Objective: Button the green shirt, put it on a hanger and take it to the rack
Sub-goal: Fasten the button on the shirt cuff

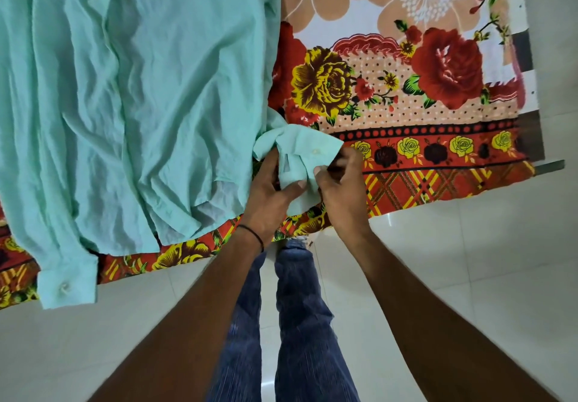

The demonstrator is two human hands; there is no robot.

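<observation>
My left hand (269,197) and right hand (342,182) both pinch one cuff (308,148) of the green shirt (125,89). Shirt lies spread on the floral bedsheet (406,73), other cuff (67,287) hanging over the edge.

My green shirt (125,89): thin matt woven cloth, heavily creased. Bedsheet (406,89): printed floral cotton-like cloth, matt. Floor (469,261): glossy smooth tiles. My jeans (297,323): denim.

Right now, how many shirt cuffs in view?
2. The hanging cuff drapes off the bedsheet edge at lower left; the held cuff is pinched between left hand and right hand, centre.
</observation>
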